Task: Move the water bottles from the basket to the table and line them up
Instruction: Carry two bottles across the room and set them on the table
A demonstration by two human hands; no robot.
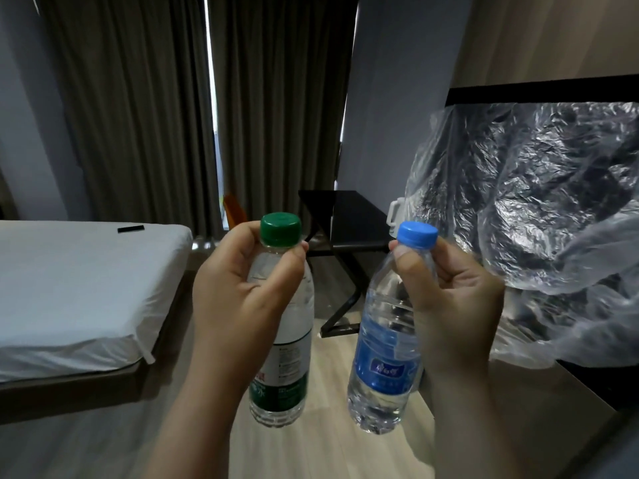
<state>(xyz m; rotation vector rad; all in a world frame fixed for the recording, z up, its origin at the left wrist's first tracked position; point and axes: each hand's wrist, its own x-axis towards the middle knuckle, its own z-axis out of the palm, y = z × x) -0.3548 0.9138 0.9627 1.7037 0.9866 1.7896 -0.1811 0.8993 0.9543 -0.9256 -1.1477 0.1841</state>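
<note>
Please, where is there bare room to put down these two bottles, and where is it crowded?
Free: the black tabletop between the grey curtains and the crumpled clear plastic sheet; the white bed nearer than its small black flat object. Crowded: the right side, where the plastic hangs over the pale wooden surface.

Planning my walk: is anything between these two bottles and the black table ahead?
Nothing visible does: only wooden floor lies before the black table; the clear plastic sheet hangs off to its right.

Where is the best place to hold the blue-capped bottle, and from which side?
The neck under the blue cap, from the right, as the right hand pinches it: the blue-capped bottle hangs upright, and the wider cap likely stops slipping.
</note>
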